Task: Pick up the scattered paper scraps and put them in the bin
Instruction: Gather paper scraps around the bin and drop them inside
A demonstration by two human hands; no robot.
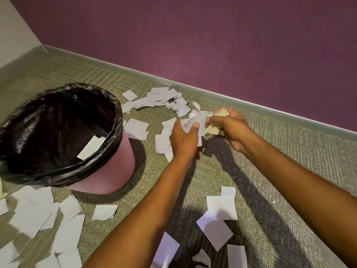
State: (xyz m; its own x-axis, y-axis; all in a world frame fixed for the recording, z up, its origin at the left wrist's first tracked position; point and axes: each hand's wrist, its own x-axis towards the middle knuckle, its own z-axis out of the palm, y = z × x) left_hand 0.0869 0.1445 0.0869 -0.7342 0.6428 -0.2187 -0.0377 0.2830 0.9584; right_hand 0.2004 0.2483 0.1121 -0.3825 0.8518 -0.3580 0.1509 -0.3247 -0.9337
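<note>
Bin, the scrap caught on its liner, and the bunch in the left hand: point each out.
bin [116, 171], head view, on its pink outer wall.
scrap on the liner [89, 147], head view, middle of the white piece.
white bunch [195, 120], head view, crumpled paper above the left hand [182, 141].

Matt white paper scraps [220, 213] on rough, ribbed woven carpet [289, 171]; smooth pink plastic bin [116, 171] lined with glossy, crinkled black plastic bag [58, 117]; matt, finely textured purple wall [212, 45].
</note>
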